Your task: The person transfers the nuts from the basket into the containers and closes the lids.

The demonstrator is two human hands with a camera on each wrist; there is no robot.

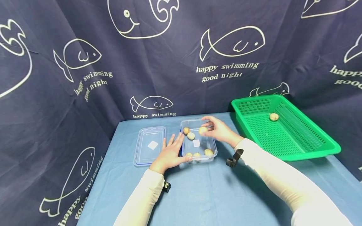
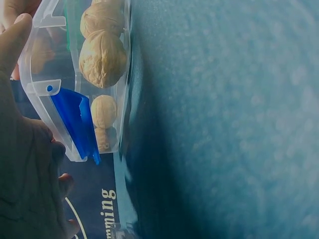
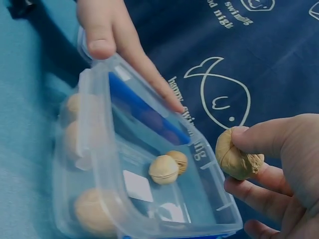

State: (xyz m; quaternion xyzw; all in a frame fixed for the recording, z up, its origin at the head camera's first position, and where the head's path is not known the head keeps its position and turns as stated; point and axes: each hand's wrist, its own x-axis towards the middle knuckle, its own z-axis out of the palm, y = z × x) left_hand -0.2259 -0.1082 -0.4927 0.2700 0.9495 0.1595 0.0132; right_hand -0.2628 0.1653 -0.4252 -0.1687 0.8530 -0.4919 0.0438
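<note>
A clear plastic container (image 1: 212,147) sits on the blue table and holds several walnuts (image 1: 191,136). My left hand (image 1: 181,147) rests against its left side, fingers straight along the wall and thumb on the front corner. The left wrist view shows that palm (image 2: 25,164) beside the container's blue latch (image 2: 75,119), with walnuts (image 2: 102,57) behind the wall. My right hand (image 1: 205,127) hovers over the container's far end and pinches one walnut (image 1: 202,130) between thumb and fingers. In the right wrist view that walnut (image 3: 237,157) hangs just outside the container's rim (image 3: 99,149).
The container's clear lid (image 1: 150,145) lies flat just left of my left hand. A green slatted basket (image 1: 294,147) stands at the right with one walnut (image 1: 273,116) in it. A dark fish-print cloth backs the table on all sides.
</note>
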